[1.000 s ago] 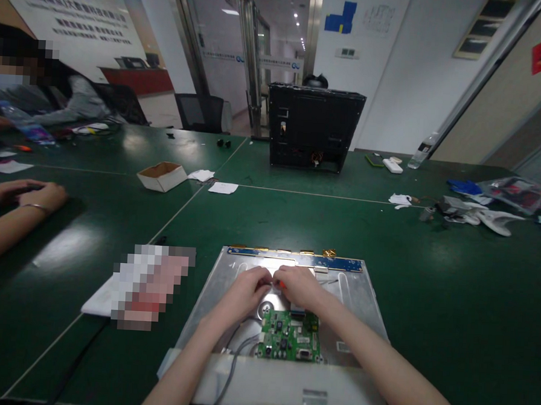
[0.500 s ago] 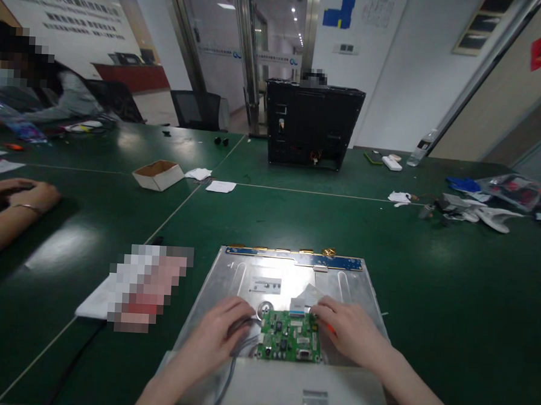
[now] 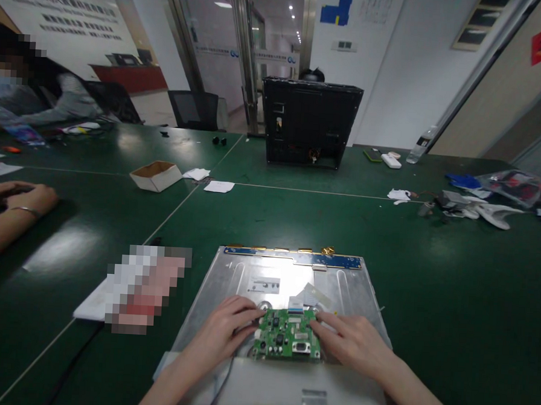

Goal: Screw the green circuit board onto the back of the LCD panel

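A silver metal monitor back panel (image 3: 347, 291) lies flat on the green table in front of me. A small green circuit board (image 3: 287, 336) sits on its near half, with a flat ribbon cable (image 3: 299, 302) just beyond it. My left hand (image 3: 225, 331) touches the board's left edge, fingers over a grey cable (image 3: 223, 375). My right hand (image 3: 351, 341) rests at the board's right edge, fingertips on it. A narrow blue strip board (image 3: 292, 257) runs along the panel's far edge.
A black monitor housing (image 3: 309, 124) stands upright at the back. A small cardboard box (image 3: 156, 175) and paper scraps lie to the left. Another person's hands (image 3: 14, 196) rest at the far left. Bags and loose parts (image 3: 479, 204) lie at the right. A white booklet (image 3: 93, 302) lies left of the panel.
Both my hands came back from the panel's middle to the green circuit board, one on each side. The orange tool seen by my right hand earlier is out of sight.
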